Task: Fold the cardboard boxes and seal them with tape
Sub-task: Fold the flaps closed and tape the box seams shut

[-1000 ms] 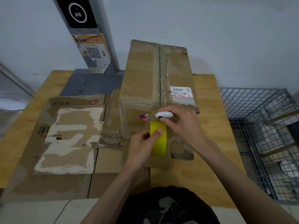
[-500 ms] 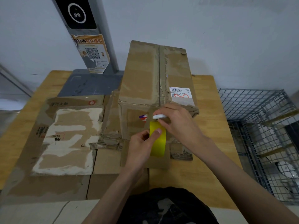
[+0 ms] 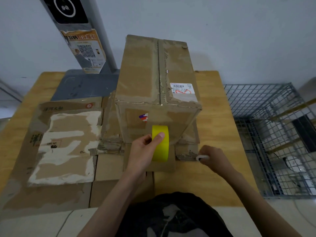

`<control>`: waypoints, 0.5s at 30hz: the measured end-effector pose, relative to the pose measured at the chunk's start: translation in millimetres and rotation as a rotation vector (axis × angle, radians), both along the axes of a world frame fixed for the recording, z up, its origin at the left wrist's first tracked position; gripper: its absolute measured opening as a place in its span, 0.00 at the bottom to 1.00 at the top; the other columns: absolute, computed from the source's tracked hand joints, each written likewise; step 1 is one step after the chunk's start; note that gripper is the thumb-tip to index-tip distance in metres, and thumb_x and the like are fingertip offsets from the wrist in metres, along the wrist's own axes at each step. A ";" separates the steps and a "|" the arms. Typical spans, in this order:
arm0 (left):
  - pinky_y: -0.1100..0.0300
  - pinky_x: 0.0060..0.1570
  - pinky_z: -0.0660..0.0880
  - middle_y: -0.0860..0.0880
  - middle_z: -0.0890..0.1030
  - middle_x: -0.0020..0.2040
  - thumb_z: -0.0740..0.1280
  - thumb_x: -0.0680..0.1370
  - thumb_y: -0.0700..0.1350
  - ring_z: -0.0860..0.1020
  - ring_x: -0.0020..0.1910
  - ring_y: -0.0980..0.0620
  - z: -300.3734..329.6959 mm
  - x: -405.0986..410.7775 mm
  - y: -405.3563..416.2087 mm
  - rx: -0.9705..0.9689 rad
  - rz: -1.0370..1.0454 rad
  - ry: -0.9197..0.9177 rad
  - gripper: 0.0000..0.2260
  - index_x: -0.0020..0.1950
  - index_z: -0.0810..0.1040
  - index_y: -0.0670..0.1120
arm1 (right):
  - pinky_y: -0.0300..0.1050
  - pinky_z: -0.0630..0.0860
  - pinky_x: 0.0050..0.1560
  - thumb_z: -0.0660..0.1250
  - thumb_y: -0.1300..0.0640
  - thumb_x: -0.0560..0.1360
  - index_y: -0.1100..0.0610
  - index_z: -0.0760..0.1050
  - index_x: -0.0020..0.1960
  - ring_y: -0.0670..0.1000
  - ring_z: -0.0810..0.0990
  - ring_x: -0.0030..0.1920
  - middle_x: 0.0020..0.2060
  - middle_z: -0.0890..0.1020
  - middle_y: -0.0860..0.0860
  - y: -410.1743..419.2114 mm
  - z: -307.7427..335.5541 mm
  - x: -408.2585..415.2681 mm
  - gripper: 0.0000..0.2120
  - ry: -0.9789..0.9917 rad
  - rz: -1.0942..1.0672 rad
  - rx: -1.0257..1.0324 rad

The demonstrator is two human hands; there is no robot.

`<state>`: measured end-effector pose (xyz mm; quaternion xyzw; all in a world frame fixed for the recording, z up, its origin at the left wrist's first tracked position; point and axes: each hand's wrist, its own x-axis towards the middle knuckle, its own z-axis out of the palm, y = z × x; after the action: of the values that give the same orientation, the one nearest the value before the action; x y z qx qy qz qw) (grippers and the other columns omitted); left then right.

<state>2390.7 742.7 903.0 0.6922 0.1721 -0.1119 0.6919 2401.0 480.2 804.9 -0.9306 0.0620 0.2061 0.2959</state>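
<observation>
A tall folded cardboard box (image 3: 150, 79) stands in the middle of the wooden table (image 3: 213, 127), its top flaps meeting along a centre seam, with a white shipping label on the right flap. My left hand (image 3: 143, 154) grips a yellow roll of tape (image 3: 160, 144) against the box's near face, thumb on the roll. My right hand (image 3: 213, 158) holds a small white object (image 3: 202, 157) low at the box's near right corner, above the table.
Flattened cardboard sheets (image 3: 65, 147) lie stacked on the left half of the table and under the box. A grey post with a QR poster (image 3: 85, 53) stands at the back left. A wire mesh cage (image 3: 273, 134) sits beside the table on the right.
My right hand has dropped with the white object from the box's top front edge to its near right corner. The left hand stays on the tape roll.
</observation>
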 end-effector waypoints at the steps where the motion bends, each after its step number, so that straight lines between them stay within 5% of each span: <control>1: 0.53 0.41 0.69 0.39 0.78 0.41 0.72 0.73 0.62 0.76 0.41 0.47 0.1 -1.7 -2.1 0.004 -0.020 0.001 0.29 0.51 0.79 0.33 | 0.47 0.76 0.37 0.72 0.61 0.76 0.55 0.77 0.45 0.55 0.81 0.40 0.41 0.83 0.53 -9.5 -17.7 -7.9 0.04 0.066 -0.024 -0.029; 6: 0.55 0.49 0.66 0.48 0.73 0.44 0.65 0.81 0.57 0.72 0.45 0.53 -12.2 -14.7 -18.1 0.043 -0.104 0.068 0.19 0.47 0.80 0.41 | 0.49 0.78 0.39 0.74 0.60 0.76 0.57 0.78 0.48 0.56 0.82 0.43 0.47 0.84 0.58 -38.5 -83.8 -41.2 0.05 0.229 -0.251 -0.008; 10: 0.63 0.43 0.70 0.54 0.78 0.41 0.65 0.82 0.52 0.75 0.39 0.62 -18.1 -29.8 -38.4 0.104 -0.206 0.081 0.13 0.43 0.82 0.48 | 0.48 0.76 0.43 0.74 0.61 0.75 0.63 0.80 0.52 0.56 0.79 0.45 0.50 0.83 0.60 -50.2 -116.2 -60.7 0.08 0.262 -0.327 0.017; 15: 0.56 0.42 0.64 0.45 0.71 0.40 0.63 0.83 0.50 0.69 0.39 0.54 -24.4 -38.4 -58.7 0.110 -0.396 -0.016 0.19 0.51 0.77 0.33 | 0.49 0.75 0.53 0.72 0.51 0.77 0.56 0.80 0.63 0.60 0.78 0.59 0.59 0.78 0.58 -47.3 -92.7 -66.4 0.16 0.086 -0.318 0.099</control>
<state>2352.3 684.0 878.6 0.7500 0.0331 -0.2305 0.6191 2334.6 432.9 712.2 -0.8837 0.2106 0.1992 0.3674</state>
